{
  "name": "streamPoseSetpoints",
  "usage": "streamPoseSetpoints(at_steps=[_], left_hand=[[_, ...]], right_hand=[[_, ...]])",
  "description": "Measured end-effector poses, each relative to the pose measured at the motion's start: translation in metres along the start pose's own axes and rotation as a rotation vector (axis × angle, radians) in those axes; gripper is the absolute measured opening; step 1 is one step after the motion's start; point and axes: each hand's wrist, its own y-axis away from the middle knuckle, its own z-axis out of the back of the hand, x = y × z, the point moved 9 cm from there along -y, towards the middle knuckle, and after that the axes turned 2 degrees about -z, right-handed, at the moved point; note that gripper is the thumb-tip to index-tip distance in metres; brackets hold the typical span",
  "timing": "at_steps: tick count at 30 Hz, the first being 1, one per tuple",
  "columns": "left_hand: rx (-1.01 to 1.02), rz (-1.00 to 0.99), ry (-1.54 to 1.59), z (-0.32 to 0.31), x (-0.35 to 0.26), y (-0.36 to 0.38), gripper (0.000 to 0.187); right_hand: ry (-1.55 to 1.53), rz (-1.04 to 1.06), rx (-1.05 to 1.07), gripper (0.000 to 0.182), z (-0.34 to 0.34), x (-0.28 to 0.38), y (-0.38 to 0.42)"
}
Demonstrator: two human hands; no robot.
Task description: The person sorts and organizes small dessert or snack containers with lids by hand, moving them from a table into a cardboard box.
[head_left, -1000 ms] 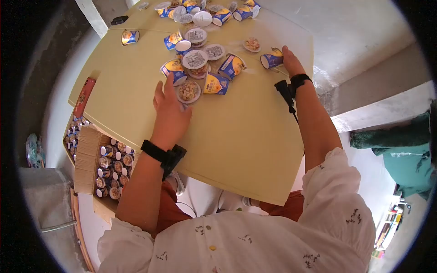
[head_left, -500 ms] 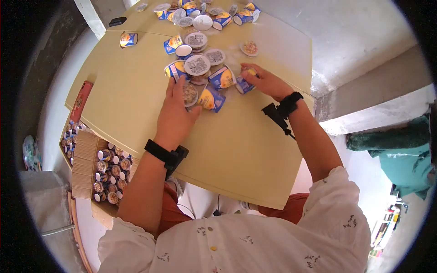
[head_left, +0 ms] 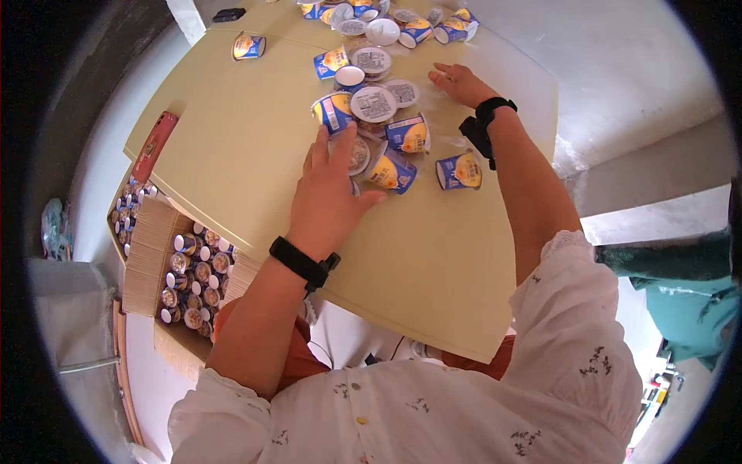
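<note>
My left hand (head_left: 332, 189) rests with spread fingers against a cluster of small snack cups, its fingertips touching a blue-and-yellow cup (head_left: 333, 113). Partly behind its fingers lies a clear-topped cup (head_left: 359, 156) with pale contents. Beside its thumb is a tilted blue-and-yellow cup (head_left: 393, 169), with another cup (head_left: 408, 134) above it. My right hand (head_left: 464, 87) reaches to the right of the pile, fingers stretched out and a little apart; what lies under it is hidden. A single cup (head_left: 459, 170) lies on its side below that hand. White printed lids (head_left: 373, 104) top the pile.
More cups (head_left: 417, 32) crowd the far end of the yellow table (head_left: 417, 263). One cup (head_left: 248, 46) lies apart at the far left, near a black object (head_left: 229, 15). A red phone-like object (head_left: 154, 147) sits at the left edge, above an open carton (head_left: 151, 246) full of cups.
My right hand has let go of a blue-and-yellow cup, now lying on its side, and moved up and away over where a pink-topped round item lay. The view has shifted.
</note>
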Motion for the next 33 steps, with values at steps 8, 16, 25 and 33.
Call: streamPoseSetpoints(at_steps=[8,16,25,33], left_hand=[[0.142,-0.049,0.016,-0.005,-0.007,0.002,0.087],[0.173,-0.082,-0.022,-0.011,-0.016,0.022,0.074],[0.181,-0.224,-0.097,-0.025,-0.030,0.058,0.069],[0.077,-0.301,-0.244,-0.022,-0.042,0.062,0.070]], right_hand=[[0.347,0.162,0.056,0.040,-0.035,0.056,0.043],[0.344,0.280,0.120,0.036,-0.038,0.048,0.100],[0.169,0.329,0.152,0.024,-0.037,0.059,0.162],[-0.050,0.192,-0.189,0.021,0.015,0.034,0.200]])
